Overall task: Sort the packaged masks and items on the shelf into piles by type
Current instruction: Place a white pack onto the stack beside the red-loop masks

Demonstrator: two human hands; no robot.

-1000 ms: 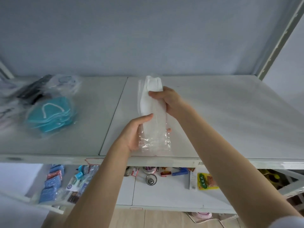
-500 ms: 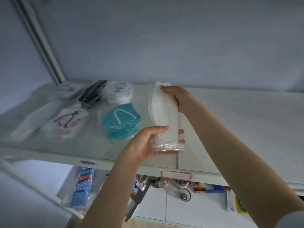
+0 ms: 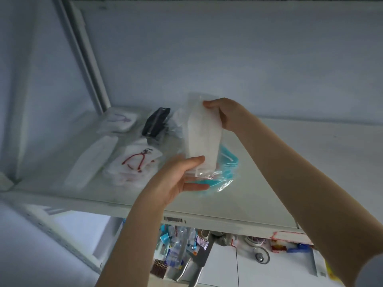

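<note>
Head view: left hand (image 3: pixel 176 179) pinches white packaged mask (image 3: pixel 202 137) at its bottom; right hand (image 3: pixel 224 113) grips its top; teal mask pack (image 3: pixel 228 168) just beyond left fingertips on shelf (image 3: pixel 269 193).

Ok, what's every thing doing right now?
White mask pack, held upright off the shelf by both hands.
Left hand, gripping its bottom end.
Right hand, gripping its top end.
Blue masks, bagged, lying on the shelf.
Black mask pack, lying at the back.
Red-strapped mask pack, lying flat.
Long white pack, lying flat.
</note>
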